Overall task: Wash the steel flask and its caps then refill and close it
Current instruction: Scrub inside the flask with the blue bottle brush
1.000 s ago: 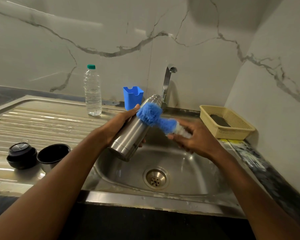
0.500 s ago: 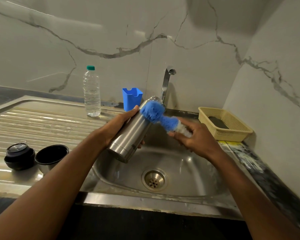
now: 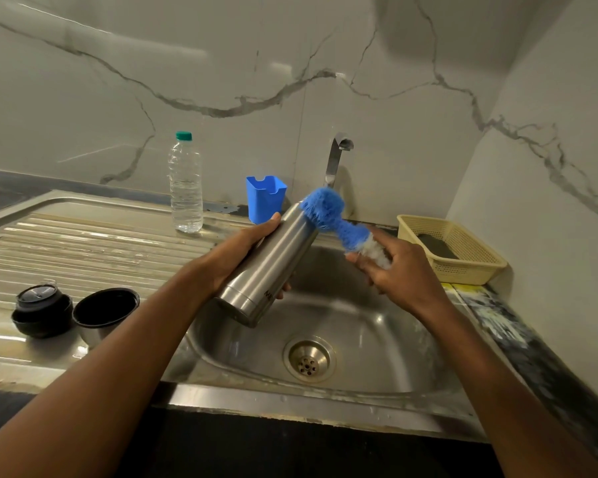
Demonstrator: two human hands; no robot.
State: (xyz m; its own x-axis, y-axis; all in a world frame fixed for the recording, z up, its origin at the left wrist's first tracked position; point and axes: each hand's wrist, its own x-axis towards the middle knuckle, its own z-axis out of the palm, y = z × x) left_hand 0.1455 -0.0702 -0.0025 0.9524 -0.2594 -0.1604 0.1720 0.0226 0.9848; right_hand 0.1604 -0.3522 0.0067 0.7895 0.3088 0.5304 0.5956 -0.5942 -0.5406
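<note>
My left hand grips the steel flask around its middle, tilted over the sink basin with its mouth pointing up and away. My right hand holds a blue and white bottle brush by its lower end. The blue bristle head lies against the flask's mouth, which it hides. On the draining board at the left stand a black inner cap and a steel outer cap with a black inside, mouth up.
A clear water bottle with a green cap and a blue holder stand behind the sink. The tap rises at the back. A yellow basket with a dark sponge sits at the right by the wall.
The brush head has slid up along the flask from its upper side to its mouth. The flask stays in my left hand at about the same tilt.
</note>
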